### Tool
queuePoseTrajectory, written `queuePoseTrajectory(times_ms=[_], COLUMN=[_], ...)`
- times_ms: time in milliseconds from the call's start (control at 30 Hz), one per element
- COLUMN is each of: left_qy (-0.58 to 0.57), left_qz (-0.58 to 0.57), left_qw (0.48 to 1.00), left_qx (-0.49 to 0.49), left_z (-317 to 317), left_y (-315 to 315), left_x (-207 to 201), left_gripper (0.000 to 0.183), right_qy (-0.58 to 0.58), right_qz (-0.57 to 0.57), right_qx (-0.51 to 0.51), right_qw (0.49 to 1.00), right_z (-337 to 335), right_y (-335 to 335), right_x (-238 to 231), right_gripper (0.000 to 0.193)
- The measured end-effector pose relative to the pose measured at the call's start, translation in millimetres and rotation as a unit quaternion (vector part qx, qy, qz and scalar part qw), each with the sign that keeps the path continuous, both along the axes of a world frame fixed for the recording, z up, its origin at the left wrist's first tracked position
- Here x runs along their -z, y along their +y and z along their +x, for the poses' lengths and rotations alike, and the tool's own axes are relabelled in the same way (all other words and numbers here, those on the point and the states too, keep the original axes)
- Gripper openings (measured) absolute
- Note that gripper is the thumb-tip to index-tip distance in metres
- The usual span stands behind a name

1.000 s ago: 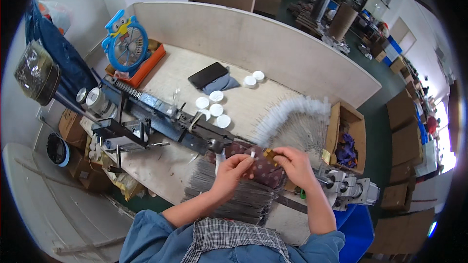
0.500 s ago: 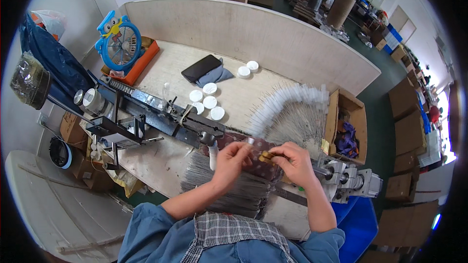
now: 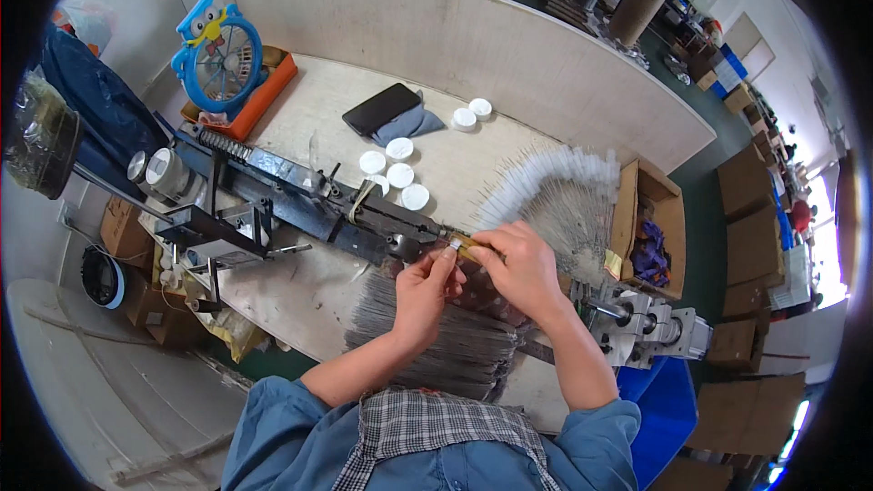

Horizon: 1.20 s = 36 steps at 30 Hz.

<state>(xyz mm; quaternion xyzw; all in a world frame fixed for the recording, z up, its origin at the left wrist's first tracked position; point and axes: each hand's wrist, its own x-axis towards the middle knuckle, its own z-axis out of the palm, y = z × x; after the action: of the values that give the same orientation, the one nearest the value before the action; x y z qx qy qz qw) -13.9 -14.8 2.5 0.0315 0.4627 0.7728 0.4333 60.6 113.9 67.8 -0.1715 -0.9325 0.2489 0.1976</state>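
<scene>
My left hand (image 3: 421,298) pinches a small white piece (image 3: 455,244) between thumb and fingertips. My right hand (image 3: 520,265) is closed on a brass-coloured tool (image 3: 467,248), whose end meets the white piece or lies right beside it. Both hands are close together, next to the round metal end (image 3: 397,245) of a long dark bench fixture (image 3: 300,209). Under them lies a dotted dark red cloth (image 3: 496,298), partly covered. A thick bundle of thin grey metal wires (image 3: 436,356) rests just in front of me.
Beyond my hands, wires with white plastic ends (image 3: 555,184) lie fanned out. An open cardboard box (image 3: 671,184) and a metal motor unit (image 3: 659,332) stand right. Several round white tubs (image 3: 400,175), a black phone (image 3: 381,108) and a blue fan (image 3: 221,64) sit farther back.
My hands have come together, my right hand moving up and left with the brass-coloured tool to meet the white piece in my left. The whole view has shifted slightly.
</scene>
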Motion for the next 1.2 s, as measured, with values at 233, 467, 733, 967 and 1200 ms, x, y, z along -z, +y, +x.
queuePoseTrajectory(times_ms=[233, 467, 733, 967, 1200], left_qy=[0.006, -0.090, -0.092, -0.081, -0.071], left_qz=[-0.023, 0.087, 0.094, 0.109, 0.085], left_qw=[0.999, 0.991, 0.988, 0.987, 0.991], left_qx=[0.035, -0.047, -0.084, -0.080, -0.077], left_z=[-5.9, 3.3, 10.0, 9.0, 9.7], left_y=[4.5, 8.4, 12.5, 9.7, 13.5], left_x=[-6.2, -4.0, -2.6, -0.6, -2.9], left_gripper=[0.046, 0.043, 0.017, 0.015, 0.012], right_qy=[-0.029, 0.067, 0.114, 0.103, 0.092], right_qz=[-0.281, 0.101, 0.168, 0.160, 0.158], right_qx=[0.039, 0.030, -0.009, -0.018, -0.012], right_qw=[0.958, 0.992, 0.979, 0.981, 0.983], right_z=[-1.5, -6.4, 5.6, 11.6, 20.7], right_y=[7.2, -24.9, -13.4, -11.0, -5.9], right_x=[11.2, 11.8, 11.9, 14.7, 12.0], right_gripper=[0.019, 0.029, 0.029, 0.023, 0.024])
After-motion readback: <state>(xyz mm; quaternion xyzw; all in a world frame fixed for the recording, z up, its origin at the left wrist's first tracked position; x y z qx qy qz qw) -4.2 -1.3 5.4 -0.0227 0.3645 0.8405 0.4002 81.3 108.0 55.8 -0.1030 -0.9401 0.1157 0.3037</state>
